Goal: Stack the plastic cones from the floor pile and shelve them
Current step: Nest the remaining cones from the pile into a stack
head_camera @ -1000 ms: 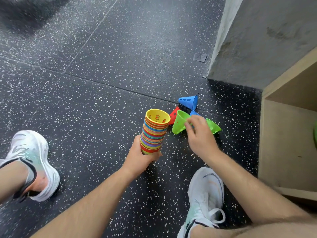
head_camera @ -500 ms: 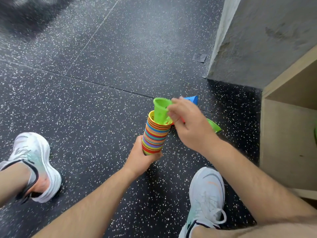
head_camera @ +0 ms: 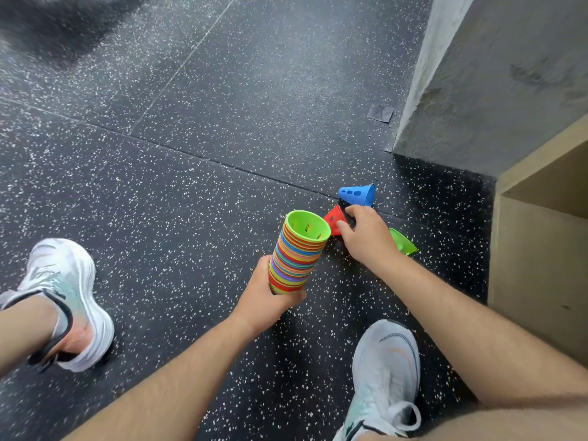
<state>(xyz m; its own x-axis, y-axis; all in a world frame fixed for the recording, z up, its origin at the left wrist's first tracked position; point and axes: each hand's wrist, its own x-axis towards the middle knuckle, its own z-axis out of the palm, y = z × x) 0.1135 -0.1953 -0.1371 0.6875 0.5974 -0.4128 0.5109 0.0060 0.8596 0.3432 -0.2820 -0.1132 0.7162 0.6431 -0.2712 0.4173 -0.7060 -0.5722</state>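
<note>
My left hand point(head_camera: 267, 300) grips the lower end of a tall stack of nested coloured cones point(head_camera: 296, 259), tilted to the right, with a green cone as its top layer. Just right of the stack, my right hand point(head_camera: 366, 237) pinches a red cone point(head_camera: 334, 218) lying on the floor. A blue cone point(head_camera: 358, 194) lies on its side just beyond that hand. Another green cone point(head_camera: 402, 241) lies to the hand's right, partly hidden behind it.
The floor point(head_camera: 191, 154) is black speckled rubber. A wooden shelf unit point(head_camera: 541, 249) stands at the right with an open compartment, against a grey concrete wall point(head_camera: 493, 74). My white shoes point(head_camera: 70, 300) point(head_camera: 385, 374) sit on either side of my arms.
My right hand has seated the green cone on top of the stack, let it go, and dropped back to the floor pile, where it now pinches the red cone.
</note>
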